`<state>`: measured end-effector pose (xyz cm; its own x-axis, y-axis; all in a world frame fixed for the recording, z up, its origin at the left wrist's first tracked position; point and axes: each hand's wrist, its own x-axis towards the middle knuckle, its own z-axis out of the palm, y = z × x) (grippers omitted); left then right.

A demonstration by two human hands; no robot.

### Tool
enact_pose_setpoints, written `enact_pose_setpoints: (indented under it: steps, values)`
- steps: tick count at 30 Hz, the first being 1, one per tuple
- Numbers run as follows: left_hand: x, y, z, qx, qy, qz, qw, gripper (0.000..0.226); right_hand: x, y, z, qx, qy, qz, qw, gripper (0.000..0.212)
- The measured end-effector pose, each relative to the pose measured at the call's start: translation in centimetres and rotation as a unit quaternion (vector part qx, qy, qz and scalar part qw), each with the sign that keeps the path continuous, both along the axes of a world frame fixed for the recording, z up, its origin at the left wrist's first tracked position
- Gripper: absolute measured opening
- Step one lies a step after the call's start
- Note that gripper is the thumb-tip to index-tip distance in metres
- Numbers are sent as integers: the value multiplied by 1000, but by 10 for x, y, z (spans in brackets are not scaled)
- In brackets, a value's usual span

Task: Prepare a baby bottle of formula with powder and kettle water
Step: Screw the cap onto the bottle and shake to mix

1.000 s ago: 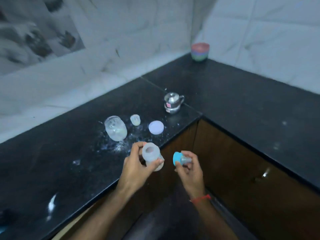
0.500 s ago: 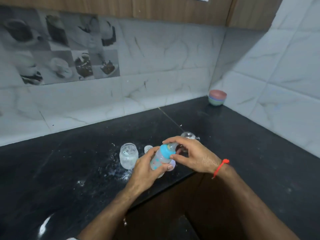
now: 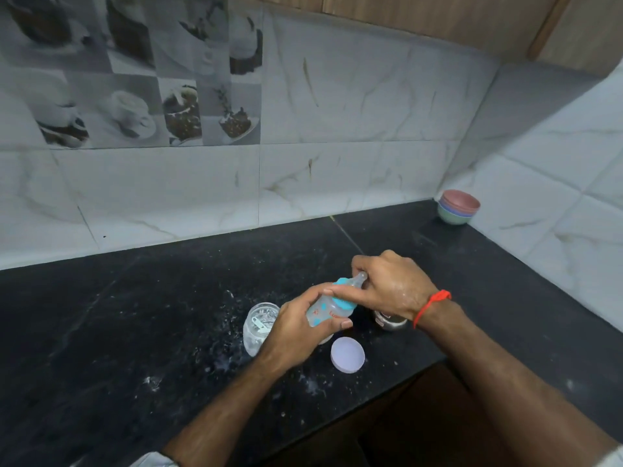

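Observation:
A clear baby bottle [image 3: 324,313] with blue spots is held tilted above the black counter [image 3: 141,315], its blue collar and teat [image 3: 350,291] on its neck. My left hand [image 3: 296,328] is wrapped around the bottle's body. My right hand [image 3: 391,286] grips the collar and teat from the right. A clear glass jar [image 3: 258,326] holding white powder and a scoop stands open just left of my left hand. Its pale round lid [image 3: 348,354] lies flat on the counter below the bottle. A small steel kettle [image 3: 391,322] is mostly hidden under my right wrist.
White powder is spilled on the counter around the jar. A stack of coloured bowls [image 3: 459,207] sits in the back right corner against the tiled wall. The counter's front edge runs diagonally just below the lid, with a dark cabinet front beneath it.
A second ago the bottle and the blue collar were apart, one in each hand. Now the collar sits on the bottle's neck with both hands on it, held over the counter.

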<state>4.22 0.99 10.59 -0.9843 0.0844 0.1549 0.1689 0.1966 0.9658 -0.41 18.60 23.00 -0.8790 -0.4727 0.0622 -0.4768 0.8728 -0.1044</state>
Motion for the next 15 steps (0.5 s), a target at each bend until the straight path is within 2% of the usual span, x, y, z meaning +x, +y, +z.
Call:
enact_pose_setpoints:
  steps: [1,2,4,5,6,7,8,9,11,15]
  values:
    - [-3,1,0,-2,3,2,1000,63,-1,-4,-4,9,43,-33,998,83]
    - [-6,1,1,-2,7,4,1000,64,-5,-5,-9,-33,58,-62,996,93]
    - [-14,2,3,-3,12,12,1000,63,-14,-1,-15,-239,-9,-89,967,95]
    - [-18,3,3,-4,13,18,1000,61,-19,2,-20,-365,-82,-82,924,86]
    - [-22,3,4,-6,13,25,1000,60,-21,3,-24,-464,-176,-64,866,78]
    - [-25,5,5,-8,14,33,999,58,-24,4,-28,-527,-258,-41,809,77]
    - [-29,7,6,-9,16,47,999,57,-25,6,-34,-562,-309,-20,767,79]
    - [-32,9,7,-9,18,64,998,55,-25,7,-40,-579,-337,0,743,79]
    - [-38,12,10,-5,23,101,995,51,-22,14,-48,-595,-344,26,726,67]
    - [-53,16,12,16,24,172,985,49,-27,42,-50,-621,-293,17,727,39]
